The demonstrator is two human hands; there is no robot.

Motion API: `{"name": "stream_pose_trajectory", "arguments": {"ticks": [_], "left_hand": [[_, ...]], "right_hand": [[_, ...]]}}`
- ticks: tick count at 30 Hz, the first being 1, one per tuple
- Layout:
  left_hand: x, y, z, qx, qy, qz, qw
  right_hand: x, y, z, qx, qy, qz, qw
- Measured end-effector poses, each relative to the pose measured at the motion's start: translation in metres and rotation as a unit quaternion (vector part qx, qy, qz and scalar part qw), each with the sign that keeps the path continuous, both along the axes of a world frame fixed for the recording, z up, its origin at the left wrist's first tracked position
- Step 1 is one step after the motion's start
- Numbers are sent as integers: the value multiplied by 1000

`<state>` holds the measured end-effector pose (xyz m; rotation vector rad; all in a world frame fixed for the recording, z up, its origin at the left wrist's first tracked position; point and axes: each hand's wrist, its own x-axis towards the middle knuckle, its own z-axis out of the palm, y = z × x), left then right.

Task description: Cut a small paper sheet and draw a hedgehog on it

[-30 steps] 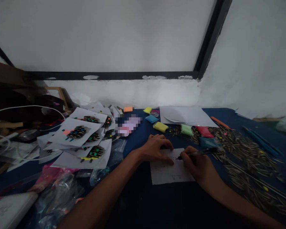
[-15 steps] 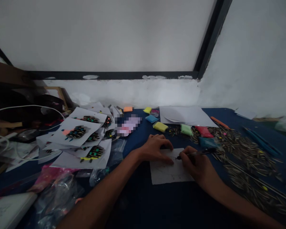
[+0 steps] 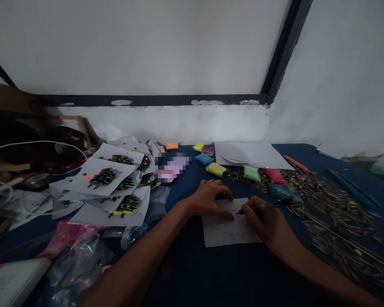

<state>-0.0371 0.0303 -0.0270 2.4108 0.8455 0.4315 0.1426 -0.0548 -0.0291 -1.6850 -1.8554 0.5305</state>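
A small white sheet of paper (image 3: 224, 234) with faint drawn lines lies on the dark blue table. My left hand (image 3: 209, 198) rests on its upper left part, thumb and fingers spread apart and pressing the sheet flat. In my right hand (image 3: 264, 219) is a dark pen (image 3: 272, 204), pinched near its tip. The tip touches or hovers just over the paper beside my left thumb; which of the two I cannot tell. Short marks show near the tip.
Sunflower seeds (image 3: 333, 209) are spread at right, with an orange pen-like tool (image 3: 297, 163) and blue tweezers (image 3: 355, 187). Colored clay packets (image 3: 216, 169) and blank paper (image 3: 249, 154) lie behind. At left are stacked sheets with seed-covered figures (image 3: 102, 177) and plastic bags (image 3: 83, 260).
My right hand and the pen shift very slightly over the paper, and a little more marking shows near the tip. My left hand stays in place on the sheet.
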Motion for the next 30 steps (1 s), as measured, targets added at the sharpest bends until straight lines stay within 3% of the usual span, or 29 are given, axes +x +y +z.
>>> {"name": "stream_pose_trajectory", "arguments": {"ticks": [30], "left_hand": [[-1,0,0,-8,-3,-4,1000]], "right_hand": [[6,0,-3,30,10,-17,999]]}}
